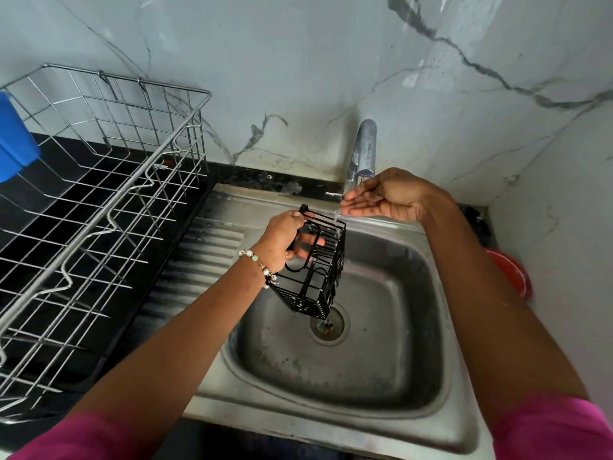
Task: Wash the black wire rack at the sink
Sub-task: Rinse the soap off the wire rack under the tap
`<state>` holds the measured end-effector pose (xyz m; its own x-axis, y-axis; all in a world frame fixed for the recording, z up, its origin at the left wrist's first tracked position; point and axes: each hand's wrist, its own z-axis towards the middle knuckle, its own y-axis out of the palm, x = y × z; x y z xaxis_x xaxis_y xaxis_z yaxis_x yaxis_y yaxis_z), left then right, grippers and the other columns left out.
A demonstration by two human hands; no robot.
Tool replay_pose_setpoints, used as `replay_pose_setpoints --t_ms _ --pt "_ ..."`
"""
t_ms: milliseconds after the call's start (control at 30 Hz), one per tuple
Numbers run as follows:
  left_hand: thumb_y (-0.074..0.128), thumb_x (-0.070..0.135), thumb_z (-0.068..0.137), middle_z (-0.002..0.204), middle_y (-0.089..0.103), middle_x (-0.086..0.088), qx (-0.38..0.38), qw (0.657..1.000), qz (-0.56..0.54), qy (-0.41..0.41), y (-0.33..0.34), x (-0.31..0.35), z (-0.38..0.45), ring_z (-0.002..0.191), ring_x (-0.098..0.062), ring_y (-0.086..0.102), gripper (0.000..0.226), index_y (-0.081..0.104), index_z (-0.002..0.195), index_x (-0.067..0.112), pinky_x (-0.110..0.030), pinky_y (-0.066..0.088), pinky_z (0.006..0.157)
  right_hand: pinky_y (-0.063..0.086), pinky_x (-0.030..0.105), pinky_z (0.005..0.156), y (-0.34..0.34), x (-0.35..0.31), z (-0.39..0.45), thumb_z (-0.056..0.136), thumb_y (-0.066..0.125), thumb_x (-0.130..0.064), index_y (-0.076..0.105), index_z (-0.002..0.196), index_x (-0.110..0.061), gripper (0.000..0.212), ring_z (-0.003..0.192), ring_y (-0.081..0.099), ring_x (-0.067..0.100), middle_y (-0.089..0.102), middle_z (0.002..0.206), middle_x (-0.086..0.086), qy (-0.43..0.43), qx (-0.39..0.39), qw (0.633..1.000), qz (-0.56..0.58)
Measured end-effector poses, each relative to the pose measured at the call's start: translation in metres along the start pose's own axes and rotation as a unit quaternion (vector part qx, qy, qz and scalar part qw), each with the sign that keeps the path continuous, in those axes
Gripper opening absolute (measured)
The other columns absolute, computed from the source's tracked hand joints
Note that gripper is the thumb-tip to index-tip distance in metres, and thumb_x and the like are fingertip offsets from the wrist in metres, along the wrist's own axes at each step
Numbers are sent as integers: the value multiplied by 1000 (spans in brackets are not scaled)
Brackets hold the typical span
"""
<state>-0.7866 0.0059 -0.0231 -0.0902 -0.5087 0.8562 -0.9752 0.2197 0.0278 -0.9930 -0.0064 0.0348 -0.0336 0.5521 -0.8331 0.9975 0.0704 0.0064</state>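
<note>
Left hand (286, 235) grips black wire rack (315, 270) (over sink (441, 423)), below cupped, loose right hand (381, 197)

Count taken from the sink (441, 423) outward. One steel sink, single basin, one drain (328, 325) at its centre. One tap (363, 151) behind the basin. One black wire rack (315, 267) above the basin. Two hands over the sink: left hand (282, 237), right hand (384, 195). One bracelet (260, 265). One steel dish rack (99, 200) left of the sink. One blue item (15, 137) in that rack. One red object (510, 270) right of the sink.
</note>
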Motion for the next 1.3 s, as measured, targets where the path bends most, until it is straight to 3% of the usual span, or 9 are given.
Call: replay_pose_setpoints --t_ms 267,467,667,733,833,967,1067,1167,1300 --pt "30 20 106 75 67 -17 -4 999 38 28 -8 5 -4 28 -8 52 30 58 111 11 -11 22 27 55 41 87 6 -1 1 94 29 14 55 110 18 32 103 65 40 60 111 36 -7 -34 999 34" --pt "34 29 105 58 69 -8 -13 994 95 59 -18 -1 4 39 -20 48 29 61 106 19 -14 19 31 54 41 88 4 0 1 91 26 17 56 107 18 34 103 64 40 61 109 35 -13 -66 996 53" --pt "34 26 106 56 66 -9 -53 988 115 85 -23 -6 4 46 -23 58 28 60 98 21 -20 22 37 57 38 84 -4 12 10 91 36 17 59 110 14 29 101 67 36 62 112 32 -25 -35 999 19" --pt "34 25 106 53 65 -6 -57 987 114 94 -27 -6 4 43 -21 59 28 60 95 22 -20 21 37 57 34 84 -2 23 13 90 47 12 60 112 7 26 102 66 28 64 115 24 -26 -29 995 -96" --pt "34 24 106 48 58 -1 -55 987 97 112 -33 -3 7 41 -16 61 28 58 92 21 -16 20 35 49 36 90 0 51 17 89 55 4 56 124 -8 38 106 60 17 60 121 4 -5 -63 971 -229" --pt "35 24 105 45 52 4 -85 986 70 128 -44 -3 7 40 -14 61 27 57 90 20 -12 27 31 39 38 107 -4 79 18 86 57 7 48 136 -19 57 126 47 15 45 143 -2 -71 -41 985 -154" --pt "35 23 105 45 50 4 -128 978 54 156 -47 -8 10 37 -14 57 25 54 91 17 -13 30 32 28 35 111 -2 85 16 92 55 -5 51 132 -17 42 132 41 15 47 143 1 -88 -58 983 -147" --pt "36 19 104 44 47 2 -152 974 7 169 -49 -16 17 32 -13 51 25 56 89 14 -18 41 34 36 32 101 6 80 14 95 53 -16 62 112 -12 20 109 56 13 65 114 7 -108 -11 980 -169" --pt "47 15 90 56 61 2 -193 967 -8 167 -50 -11 25 43 -12 58 16 54 80 5 -23 48 44 38 11 55 8 70 9 93 57 -21 68 90 -14 14 62 49 4 60 74 6 -129 47 972 -191"
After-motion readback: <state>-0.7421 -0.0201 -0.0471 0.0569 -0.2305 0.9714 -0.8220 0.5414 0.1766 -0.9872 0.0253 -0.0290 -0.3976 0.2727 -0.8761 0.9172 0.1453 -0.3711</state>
